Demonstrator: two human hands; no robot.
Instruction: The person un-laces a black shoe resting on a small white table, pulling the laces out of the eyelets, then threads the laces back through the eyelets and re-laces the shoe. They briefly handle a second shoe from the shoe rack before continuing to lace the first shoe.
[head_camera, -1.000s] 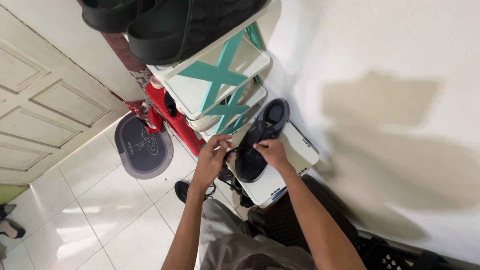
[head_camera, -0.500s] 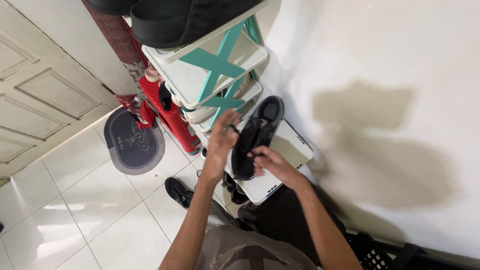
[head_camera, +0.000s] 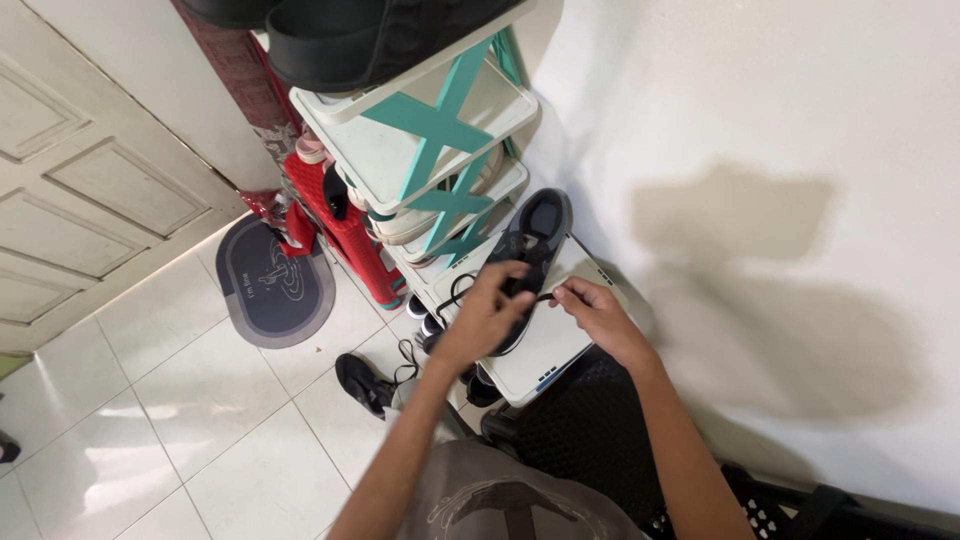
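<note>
A black sneaker (head_camera: 538, 228) lies on a low white shelf board (head_camera: 560, 345) of the shoe rack, toe toward me. My left hand (head_camera: 487, 312) rests over its laced middle, fingers pinching a black lace loop (head_camera: 452, 290). My right hand (head_camera: 592, 304) sits just right of the shoe, pinching the other lace end and pulling it sideways. The front of the sneaker is hidden under my left hand.
A white and teal shoe rack (head_camera: 430, 130) rises above, with black sandals (head_camera: 350, 35) on top. Another black shoe (head_camera: 363, 383) lies on the white tiled floor. A grey oval mat (head_camera: 275, 282) lies by the door (head_camera: 90, 190). A black crate (head_camera: 790, 510) stands at the lower right.
My left hand came down from above the shoe onto its laces. My right hand moved out to the right, drawing a lace end with it.
</note>
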